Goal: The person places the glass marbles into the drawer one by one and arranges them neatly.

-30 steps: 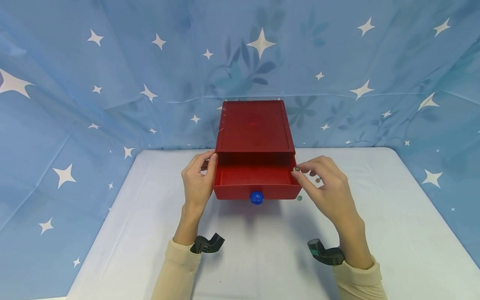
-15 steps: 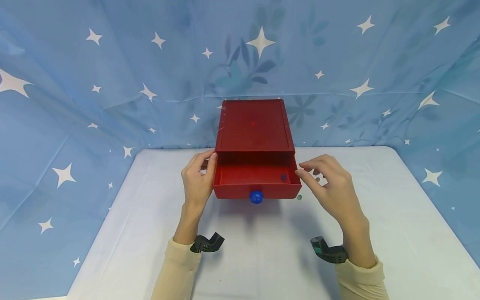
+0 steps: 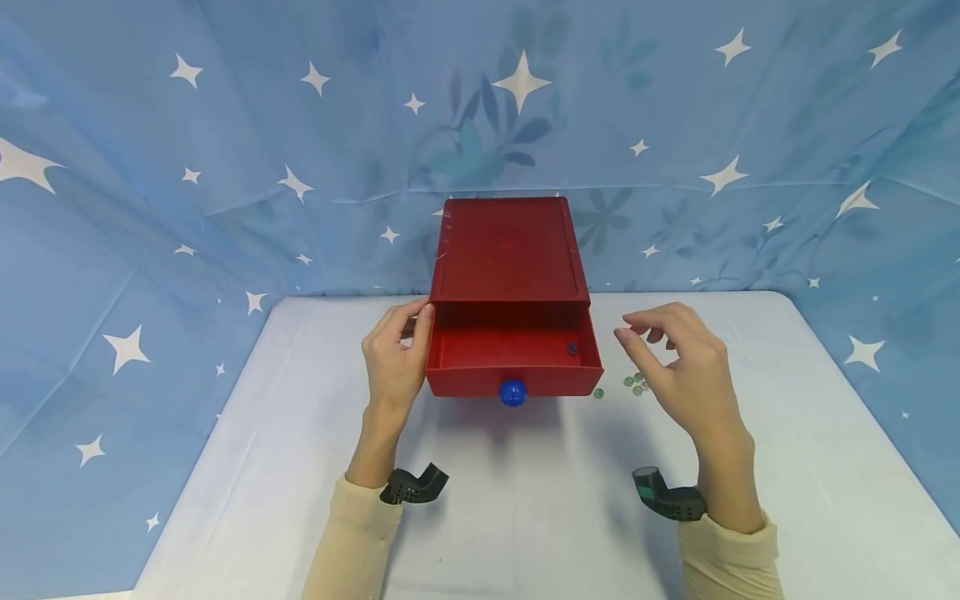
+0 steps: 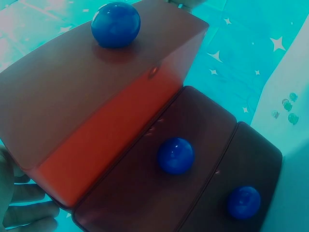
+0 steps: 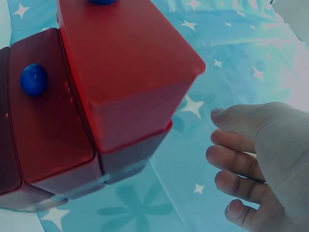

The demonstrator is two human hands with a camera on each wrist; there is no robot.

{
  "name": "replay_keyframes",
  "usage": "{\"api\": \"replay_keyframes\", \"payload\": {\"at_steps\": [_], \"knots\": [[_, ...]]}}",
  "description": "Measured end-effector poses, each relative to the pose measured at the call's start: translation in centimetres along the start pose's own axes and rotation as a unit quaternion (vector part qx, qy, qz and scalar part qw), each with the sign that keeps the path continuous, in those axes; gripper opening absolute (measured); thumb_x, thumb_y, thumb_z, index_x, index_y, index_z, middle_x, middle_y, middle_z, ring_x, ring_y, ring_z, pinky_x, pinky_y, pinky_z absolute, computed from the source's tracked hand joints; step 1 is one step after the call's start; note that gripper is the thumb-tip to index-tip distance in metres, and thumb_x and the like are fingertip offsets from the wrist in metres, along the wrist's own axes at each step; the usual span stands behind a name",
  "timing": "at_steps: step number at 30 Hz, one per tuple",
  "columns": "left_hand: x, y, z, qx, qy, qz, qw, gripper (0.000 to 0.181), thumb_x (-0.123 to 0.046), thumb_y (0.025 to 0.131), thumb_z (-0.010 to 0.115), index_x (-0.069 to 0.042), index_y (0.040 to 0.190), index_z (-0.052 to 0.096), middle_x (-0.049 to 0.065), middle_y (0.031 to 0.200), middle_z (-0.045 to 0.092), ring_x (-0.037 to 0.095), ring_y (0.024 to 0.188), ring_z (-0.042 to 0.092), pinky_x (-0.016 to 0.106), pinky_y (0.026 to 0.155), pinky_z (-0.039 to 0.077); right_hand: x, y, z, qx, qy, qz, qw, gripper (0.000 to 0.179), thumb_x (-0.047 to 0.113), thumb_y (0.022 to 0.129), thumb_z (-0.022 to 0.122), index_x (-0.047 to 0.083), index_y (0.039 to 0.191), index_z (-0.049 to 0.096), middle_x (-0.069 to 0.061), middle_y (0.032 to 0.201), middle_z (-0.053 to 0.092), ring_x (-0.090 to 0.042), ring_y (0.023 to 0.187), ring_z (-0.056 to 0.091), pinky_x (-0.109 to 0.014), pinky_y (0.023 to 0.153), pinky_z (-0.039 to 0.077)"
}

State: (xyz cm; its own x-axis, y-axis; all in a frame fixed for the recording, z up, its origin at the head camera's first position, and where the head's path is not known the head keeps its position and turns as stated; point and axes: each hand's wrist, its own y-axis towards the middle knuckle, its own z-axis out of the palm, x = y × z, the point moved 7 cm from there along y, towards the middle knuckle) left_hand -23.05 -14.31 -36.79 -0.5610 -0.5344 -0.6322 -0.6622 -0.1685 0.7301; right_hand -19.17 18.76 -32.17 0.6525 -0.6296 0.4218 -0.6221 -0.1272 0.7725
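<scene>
A red drawer cabinet (image 3: 510, 250) with blue round knobs stands on the table, its top drawer (image 3: 487, 381) pulled out. Inside the drawer, near its right wall, lies a small dark round piece (image 3: 572, 348). My left hand (image 3: 393, 358) rests against the cabinet's left side by the drawer; its fingers (image 4: 29, 212) show beside the cabinet in the left wrist view. To the right of the drawer, my right hand (image 3: 686, 367) hovers apart from it, fingers loosely bent, holding nothing. Several small green round glass-like pieces (image 3: 637, 389) lie on the table below that hand.
Another green piece (image 3: 598, 393) lies by the drawer's front right corner. Two lower drawers (image 4: 176, 188) appear closed. A blue starry cloth (image 3: 300, 125) hangs behind the white table (image 3: 510, 517).
My right hand has let a small round piece go into the drawer and moved right, away from it, uncovering the green pieces on the table. The left hand has stayed in place.
</scene>
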Motion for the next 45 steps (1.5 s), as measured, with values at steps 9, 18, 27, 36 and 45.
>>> {"api": "replay_keyframes", "payload": {"at_steps": [9, 18, 27, 36, 45], "knots": [[0.0, 0.0, -0.1, 0.003, 0.003, -0.004, 1.0, 0.021, -0.017, 0.098, 0.065, -0.006, 0.112, 0.075, 0.011, 0.1, 0.076, 0.022, 0.078, 0.072, 0.011, 0.077, 0.055, -1.8, -0.2, -0.3, 0.003, -0.022, 0.032, 0.9992, 0.021, 0.001, 0.083, 0.077, -0.001, 0.104, 0.073, -0.014, 0.088, 0.069, -0.013, 0.08, 0.051, -0.019, 0.072, 0.039], [0.0, 0.0, -0.1, -0.001, -0.001, -0.004, 1.0, 0.02, -0.016, 0.097, 0.065, -0.006, 0.111, 0.076, 0.012, 0.1, 0.076, 0.023, 0.077, 0.072, 0.009, 0.076, 0.054, -3.5, -0.5, 0.3, -0.005, -0.035, 0.054, 0.9979, 0.024, 0.001, 0.081, 0.079, 0.001, 0.105, 0.073, -0.013, 0.09, 0.07, -0.015, 0.08, 0.05, -0.018, 0.071, 0.038], [0.0, 0.0, -0.1, 0.001, 0.006, -0.003, 1.0, 0.02, -0.016, 0.098, 0.065, -0.006, 0.111, 0.075, 0.011, 0.1, 0.076, 0.023, 0.077, 0.072, 0.012, 0.076, 0.056, -5.9, -1.1, 1.0, 0.005, -0.047, 0.09, 0.9948, 0.025, 0.003, 0.084, 0.076, -0.002, 0.108, 0.071, -0.015, 0.092, 0.068, -0.017, 0.081, 0.051, -0.017, 0.07, 0.037], [0.0, 0.0, 0.0, 0.0, 0.003, -0.005, 1.0, 0.02, -0.016, 0.098, 0.065, -0.006, 0.11, 0.076, 0.011, 0.1, 0.076, 0.023, 0.077, 0.072, 0.01, 0.076, 0.055, -8.2, -1.9, 1.8, 0.02, -0.064, 0.13, 0.9893, 0.025, 0.009, 0.088, 0.074, -0.002, 0.11, 0.07, -0.017, 0.094, 0.068, -0.022, 0.083, 0.053, -0.018, 0.07, 0.037], [-0.1, 0.0, 0.0, 0.001, 0.001, -0.004, 1.0, 0.02, -0.016, 0.097, 0.065, -0.005, 0.11, 0.076, 0.012, 0.1, 0.076, 0.023, 0.077, 0.072, 0.011, 0.076, 0.055, -10.9, -3.3, 3.1, 0.06, -0.085, 0.189, 0.9764, 0.028, 0.017, 0.093, 0.069, -0.001, 0.115, 0.069, -0.017, 0.099, 0.066, -0.025, 0.087, 0.055, -0.024, 0.07, 0.042]]}}
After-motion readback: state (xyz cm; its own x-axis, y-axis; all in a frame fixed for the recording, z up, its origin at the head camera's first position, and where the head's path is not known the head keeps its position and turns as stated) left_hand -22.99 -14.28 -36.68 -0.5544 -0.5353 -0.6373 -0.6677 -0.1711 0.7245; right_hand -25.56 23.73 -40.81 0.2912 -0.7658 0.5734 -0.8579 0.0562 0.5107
